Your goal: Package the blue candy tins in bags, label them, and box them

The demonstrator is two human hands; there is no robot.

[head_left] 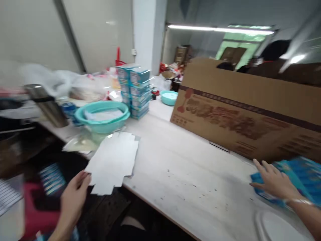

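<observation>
My left hand (pixel 76 195) pinches the near left corner of a white flat carton blank (pixel 114 160) with cut-out edges. That blank lies partly on the table and partly over its front edge. Over to the right, my right hand (pixel 274 180) is spread, with fingers apart, on or just above a blue printed pile of flat cartons (pixel 304 177). Motion blur hides whether the fingers press on it.
A large brown cardboard box (pixel 225 110) stands along the back right. Nested turquoise basins (pixel 102 125), stacked blue boxes (pixel 136 92) and a steel thermos (pixel 46 105) stand at the left. Small specks lie on the white table (pixel 175 147). A person (pixel 273 63) is behind the box.
</observation>
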